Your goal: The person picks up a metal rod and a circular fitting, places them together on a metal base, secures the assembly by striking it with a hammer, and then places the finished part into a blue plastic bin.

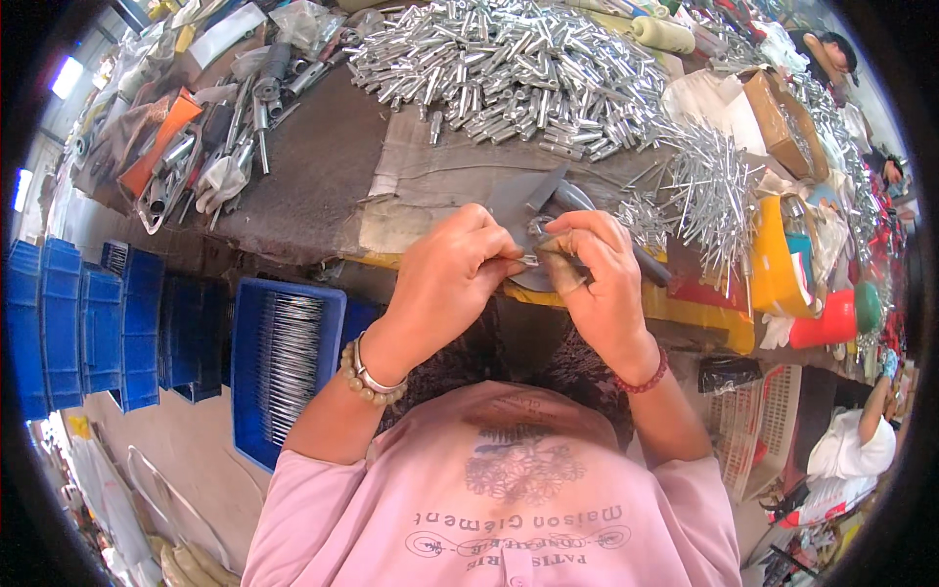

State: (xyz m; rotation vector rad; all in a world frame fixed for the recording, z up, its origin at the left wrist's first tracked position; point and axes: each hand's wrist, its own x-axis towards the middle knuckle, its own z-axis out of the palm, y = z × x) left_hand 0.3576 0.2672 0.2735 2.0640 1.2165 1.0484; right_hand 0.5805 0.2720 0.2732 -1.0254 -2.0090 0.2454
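My left hand [452, 269] is closed in a pinch, its fingertips around the end of a small shiny metal piece [529, 260]. Close beside it, my right hand [599, 262] has thumb and fingers bent together; whatever lies between them is mostly covered by the fingers. Both hands meet just above the bench's near edge. Behind and under them stands a dark grey metal piece [523, 194] with a pointed upper part. Past my right hand, a dark rod-like handle [649, 266] sticks out. Beyond, a large heap of silvery metal tubes [518, 73] covers the bench.
Thin metal pins [706, 191] lie heaped at the right, near a yellow container [773, 252] and a red one [822, 321]. A blue bin [337, 328] of metal rods stands at my left, before stacked blue crates [83, 323]. A co-worker [853, 445] sits at far right.
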